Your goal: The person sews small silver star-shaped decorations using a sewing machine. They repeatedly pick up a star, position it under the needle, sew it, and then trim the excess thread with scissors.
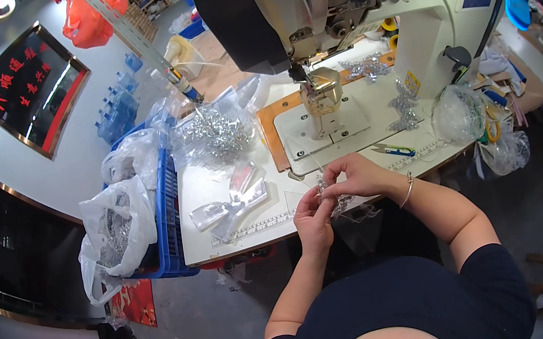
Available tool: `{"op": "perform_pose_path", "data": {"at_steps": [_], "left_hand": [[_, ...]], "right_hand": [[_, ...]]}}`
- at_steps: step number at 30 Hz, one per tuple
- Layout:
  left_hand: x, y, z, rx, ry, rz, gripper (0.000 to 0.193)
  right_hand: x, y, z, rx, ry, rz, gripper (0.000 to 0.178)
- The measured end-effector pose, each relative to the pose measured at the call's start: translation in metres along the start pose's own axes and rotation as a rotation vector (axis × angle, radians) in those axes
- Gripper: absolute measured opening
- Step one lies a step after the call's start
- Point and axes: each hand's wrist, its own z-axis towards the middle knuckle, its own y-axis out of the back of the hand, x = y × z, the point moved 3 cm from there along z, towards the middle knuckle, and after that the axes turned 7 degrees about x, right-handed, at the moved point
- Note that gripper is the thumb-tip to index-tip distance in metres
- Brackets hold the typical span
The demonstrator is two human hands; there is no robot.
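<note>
At the front edge of the white sewing table [281, 228], my left hand [313, 225] and my right hand [362, 178] meet, fingers pinched on a small silvery, sparkling trim piece [341, 205]. Fingers cover much of it, so its full shape is hidden. Just beyond stands a white sewing machine [428, 17], its needle area [323, 101] above a metal plate. Thread snips [394, 150] with a blue-green handle lie right of my right hand. Similar silvery pieces rest on the machine bed [369, 67] and beside the plate [405, 109].
Left on the table are a clear bag of silvery pieces [215, 134] and shiny clear film strips [237, 202]. A blue crate [171, 217] with white plastic bags [117, 226] adjoins the table's left side. A clear round bag [458, 113] sits at the right edge.
</note>
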Motion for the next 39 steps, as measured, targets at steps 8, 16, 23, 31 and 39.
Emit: {"op": "perform_pose_path", "data": {"at_steps": [8, 16, 23, 31, 39], "left_hand": [[-0.032, 0.000, 0.009, 0.013, -0.081, -0.375, 0.036], [-0.029, -0.018, 0.011, 0.066, -0.087, -0.309, 0.032], [-0.023, -0.019, 0.013, -0.111, -0.148, -0.228, 0.032], [-0.017, -0.016, 0.014, -0.142, -0.118, -0.274, 0.034], [-0.015, -0.009, 0.017, -0.129, -0.081, -0.286, 0.034]], "right_hand": [[-0.016, 0.023, -0.034, -0.982, 0.272, -0.104, 0.046], [-0.017, -0.028, -0.016, 0.061, 0.349, 1.154, 0.054], [-0.019, -0.025, -0.015, -0.182, 0.269, 0.936, 0.037], [-0.031, -0.029, -0.007, -0.274, 0.201, 1.131, 0.030], [-0.036, -0.029, -0.006, -0.335, 0.172, 1.120, 0.041]]}}
